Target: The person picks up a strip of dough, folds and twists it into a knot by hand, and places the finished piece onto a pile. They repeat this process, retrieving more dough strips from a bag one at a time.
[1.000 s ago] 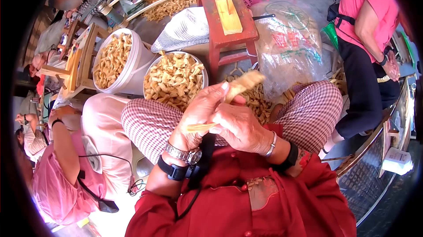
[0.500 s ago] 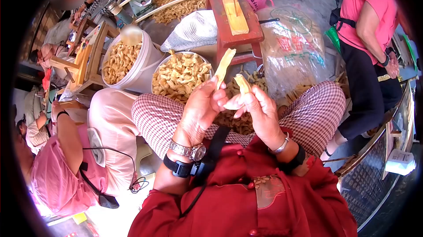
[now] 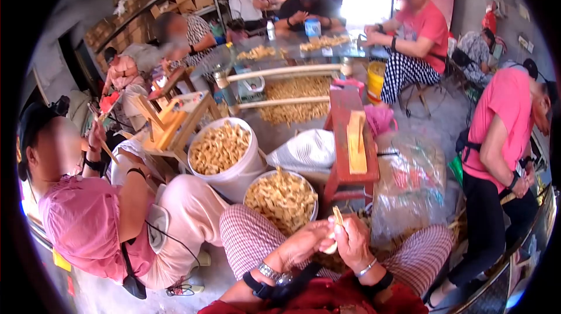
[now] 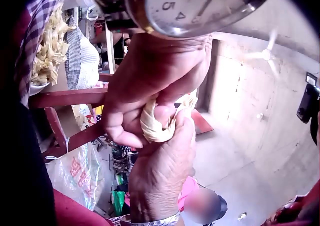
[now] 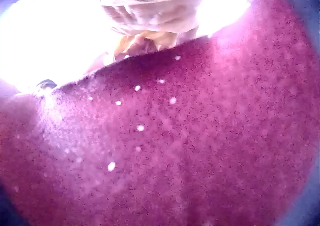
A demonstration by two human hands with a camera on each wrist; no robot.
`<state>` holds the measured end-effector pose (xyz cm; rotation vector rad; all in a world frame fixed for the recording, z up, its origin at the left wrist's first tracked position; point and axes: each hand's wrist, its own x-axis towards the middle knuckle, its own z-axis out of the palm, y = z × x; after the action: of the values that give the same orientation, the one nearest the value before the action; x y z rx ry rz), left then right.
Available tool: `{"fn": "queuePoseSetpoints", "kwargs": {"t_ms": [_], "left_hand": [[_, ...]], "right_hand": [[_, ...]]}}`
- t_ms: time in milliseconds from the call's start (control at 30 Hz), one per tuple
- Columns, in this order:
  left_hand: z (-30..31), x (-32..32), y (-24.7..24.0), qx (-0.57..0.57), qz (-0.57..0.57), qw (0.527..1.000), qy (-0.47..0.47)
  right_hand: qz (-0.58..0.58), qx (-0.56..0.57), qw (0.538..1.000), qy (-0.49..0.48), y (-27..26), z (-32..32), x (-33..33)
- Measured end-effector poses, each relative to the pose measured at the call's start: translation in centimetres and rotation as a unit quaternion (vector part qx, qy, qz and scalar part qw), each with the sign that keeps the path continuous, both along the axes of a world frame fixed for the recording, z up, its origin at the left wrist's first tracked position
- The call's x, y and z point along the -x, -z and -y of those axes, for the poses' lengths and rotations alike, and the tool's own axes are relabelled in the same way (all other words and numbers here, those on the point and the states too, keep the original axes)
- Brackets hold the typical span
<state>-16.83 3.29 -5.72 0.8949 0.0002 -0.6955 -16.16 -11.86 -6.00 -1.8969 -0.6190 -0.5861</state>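
Note:
Over the lap, my left hand (image 3: 302, 241) and right hand (image 3: 353, 240) meet. They hold a pale yellow, pleated strip (image 4: 156, 128) bent into a curve. In the left wrist view the strip curls round a fingertip, and the right thumb (image 4: 184, 131) presses at its end. One end of the strip (image 3: 338, 216) sticks up above the right fingers in the head view. Red cloth (image 5: 165, 126) fills most of the right wrist view. Just ahead of the knees stands a basin (image 3: 316, 212) heaped with similar yellow pieces (image 3: 280, 197).
A white bucket (image 3: 252, 169) of folded pieces stands behind the basin. Right of it are a white sack (image 3: 304, 149), a red bench (image 3: 345, 165) bearing a wooden block (image 3: 356, 144), and a clear plastic bag (image 3: 409, 182). People sit close on the left and right.
The head view has tipped up, showing more of the room. Half a second ago the hands were apart with a yellow piece in each; now they are together on a bent strip.

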Motion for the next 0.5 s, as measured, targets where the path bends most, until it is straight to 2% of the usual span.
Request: {"fn": "queuePoseSetpoints", "kwargs": {"t_ms": [67,100,133,200,233,267,300,333,467,500], "left_hand": [[-0.1,0.1,-1.6,0.044,-0.053,0.997,0.017],[-1.1,-0.1,-1.6,0.036,0.027,0.997,0.065],[-0.8,-0.3,-0.2,0.039,0.036,0.997,0.056],[-1.1,-0.3,0.5,-0.068,0.102,0.991,0.048],[-1.0,-0.2,0.7,-0.165,0.157,0.974,-0.003],[-0.7,-0.2,0.8,-0.257,0.210,0.942,-0.055],[-0.5,-0.4,0.5,-0.397,0.367,0.833,-0.117],[-0.1,-0.2,-0.4,-0.430,0.452,0.765,-0.159],[0.7,0.2,-0.3,-0.434,0.494,0.727,-0.197],[0.8,0.3,-0.5,-0.437,0.504,0.717,-0.202]], "right_hand": [[-0.040,0.000,0.999,0.027,-0.3,-0.2,0.1],[-0.039,0.002,0.998,0.043,0.1,-0.2,0.0],[-0.067,0.015,0.996,0.055,0.5,-0.1,0.1],[-0.090,0.012,0.993,0.072,0.2,-0.4,0.4],[-0.134,0.017,0.987,0.086,0.4,-0.6,0.5],[-0.173,-0.006,0.982,0.079,0.9,-0.8,0.5],[-0.220,-0.024,0.973,0.069,0.9,-0.9,0.5],[-0.267,-0.041,0.961,0.060,0.8,-0.9,0.4],[-0.390,-0.178,0.902,-0.056,2.7,-0.1,-0.7],[-0.402,-0.178,0.895,-0.070,2.4,0.2,-0.7]]}}
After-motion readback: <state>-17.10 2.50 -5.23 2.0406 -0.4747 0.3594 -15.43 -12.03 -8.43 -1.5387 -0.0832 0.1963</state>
